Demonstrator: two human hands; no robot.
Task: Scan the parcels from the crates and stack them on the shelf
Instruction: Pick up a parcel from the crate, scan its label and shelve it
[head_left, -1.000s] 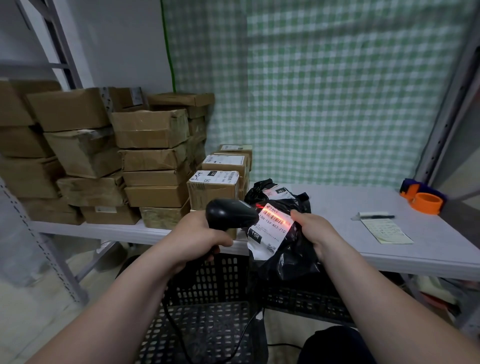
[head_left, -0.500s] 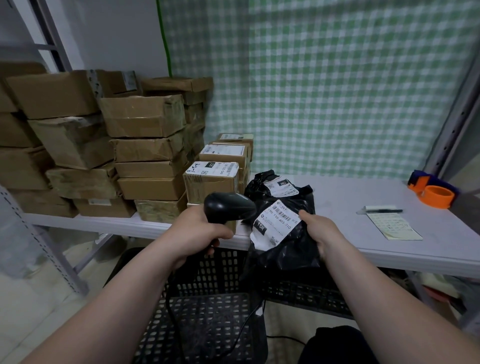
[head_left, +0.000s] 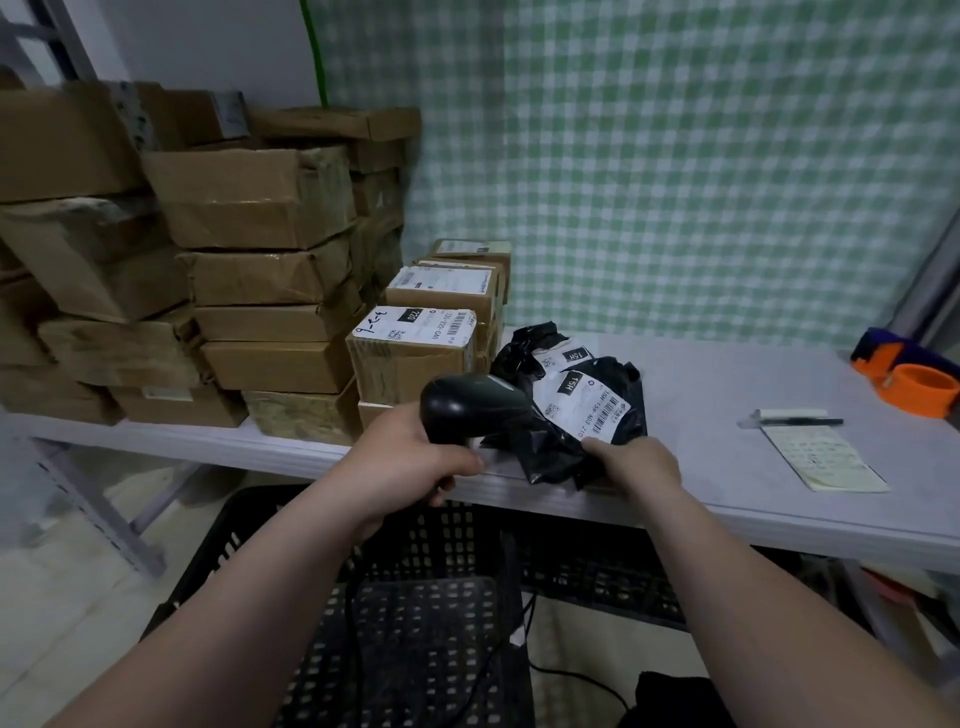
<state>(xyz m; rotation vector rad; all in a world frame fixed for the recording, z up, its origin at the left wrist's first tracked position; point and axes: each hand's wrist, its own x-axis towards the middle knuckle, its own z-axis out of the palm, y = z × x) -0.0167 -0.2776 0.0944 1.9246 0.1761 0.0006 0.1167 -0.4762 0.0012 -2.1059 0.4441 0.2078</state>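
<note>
My left hand (head_left: 405, 460) grips a black barcode scanner (head_left: 470, 408) just over the front edge of the white shelf (head_left: 727, 499). My right hand (head_left: 634, 462) holds the near edge of a black plastic parcel (head_left: 566, 441) with a white label, which lies on the shelf. A second black bagged parcel (head_left: 530, 348) lies right behind it. Below me stands a black perforated crate (head_left: 415, 623); the scanner's cable hangs into it.
Stacks of brown cardboard boxes (head_left: 249, 270) fill the shelf's left side, with labelled boxes (head_left: 415, 348) next to the bags. A notepad (head_left: 821, 457), a pen (head_left: 800, 422) and an orange tape dispenser (head_left: 914, 382) lie at the right. A green checked curtain hangs behind.
The red scan light on the label has gone out. My right hand carried the black parcel forward and laid it on the shelf in front of the other bag; the scanner moved little.
</note>
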